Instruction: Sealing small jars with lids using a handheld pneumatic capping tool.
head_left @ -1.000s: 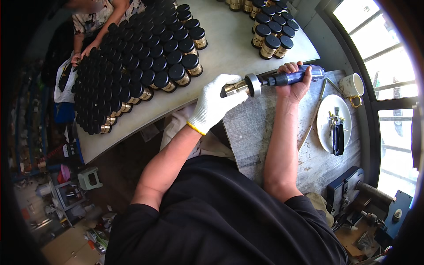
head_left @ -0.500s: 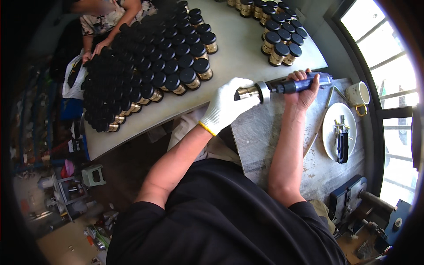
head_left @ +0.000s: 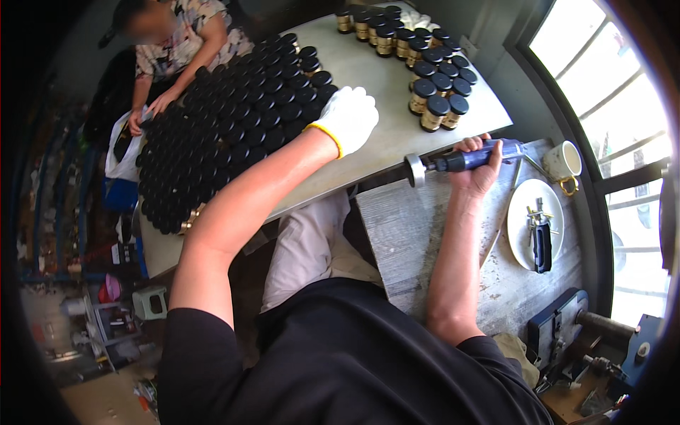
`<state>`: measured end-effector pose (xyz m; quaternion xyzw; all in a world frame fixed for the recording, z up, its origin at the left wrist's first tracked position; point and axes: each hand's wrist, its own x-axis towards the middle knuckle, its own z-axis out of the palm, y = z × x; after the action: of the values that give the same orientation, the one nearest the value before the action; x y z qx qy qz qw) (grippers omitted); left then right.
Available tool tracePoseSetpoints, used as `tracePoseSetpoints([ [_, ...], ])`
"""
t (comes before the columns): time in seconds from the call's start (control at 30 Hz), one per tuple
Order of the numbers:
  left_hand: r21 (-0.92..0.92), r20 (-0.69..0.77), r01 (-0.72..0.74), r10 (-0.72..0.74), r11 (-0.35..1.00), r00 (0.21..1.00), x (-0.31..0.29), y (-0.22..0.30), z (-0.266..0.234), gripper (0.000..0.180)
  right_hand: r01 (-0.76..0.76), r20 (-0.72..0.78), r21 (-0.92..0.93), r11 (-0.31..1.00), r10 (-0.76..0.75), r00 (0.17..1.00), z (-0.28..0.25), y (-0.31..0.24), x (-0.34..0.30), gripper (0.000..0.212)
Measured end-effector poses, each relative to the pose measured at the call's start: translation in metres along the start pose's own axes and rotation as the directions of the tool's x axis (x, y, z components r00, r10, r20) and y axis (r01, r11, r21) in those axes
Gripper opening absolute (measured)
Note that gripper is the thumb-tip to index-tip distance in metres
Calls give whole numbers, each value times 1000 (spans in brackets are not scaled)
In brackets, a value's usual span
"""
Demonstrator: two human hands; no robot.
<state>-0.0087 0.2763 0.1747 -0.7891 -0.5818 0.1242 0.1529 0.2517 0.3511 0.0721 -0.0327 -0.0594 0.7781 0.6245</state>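
Note:
In my right hand (head_left: 478,166) is a blue power driver (head_left: 467,157), held level with the bare fingers wrapped round its body. A round metal cup-shaped head (head_left: 415,171) sits on its tip, pointing left, with nothing in it. My left hand (head_left: 350,120), in a white knitted glove with a yellow cuff, is at the right edge of a dense block of black-lidded jars (head_left: 262,117). Its fingers are curled, and whatever they hold is hidden beneath the glove. A second group of black-lidded jars with gold-coloured sides (head_left: 434,113) stands toward the back right.
The jars stand on a pale table (head_left: 397,134). A grey side table (head_left: 397,227) bears a white plate (head_left: 520,244) with metal pieces and a black part, beside a cream mug (head_left: 564,160). Across the table sits another person (head_left: 195,42), hands at a white bag (head_left: 124,152).
My left hand has left the driver's head and reached left and away to the jar block; the gold-sided jar it held no longer shows. My right hand keeps the driver nearly in place.

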Motion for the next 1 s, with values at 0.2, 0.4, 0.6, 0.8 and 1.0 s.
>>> tracePoseSetpoints([
  [0.2, -875, -99, 172, -514, 452, 852, 51, 59, 5, 92, 35, -12, 56, 998, -34, 999, 12, 0, -4, 32],
  [0.4, -928, -301, -27, -709, 370, 638, 98, 95, 32, 124, 4, 30, 175, 985, -9, 1000, 9, -6, -5, 32],
  [0.6, -960, -232, -75, -620, 269, 750, 83, 85, 42, 117, 13, 19, 153, 988, -16, 1000, 8, -8, -5, 31],
  [0.8, -983, -168, -87, -592, 164, 788, 32, 86, 45, 99, 24, 24, 117, 993, -27, 999, 11, -4, -3, 31],
  [1.0, -900, -278, 83, -712, 427, 645, 25, 98, 41, 45, -6, 39, 136, 991, 1, 999, 9, -5, -3, 33],
])
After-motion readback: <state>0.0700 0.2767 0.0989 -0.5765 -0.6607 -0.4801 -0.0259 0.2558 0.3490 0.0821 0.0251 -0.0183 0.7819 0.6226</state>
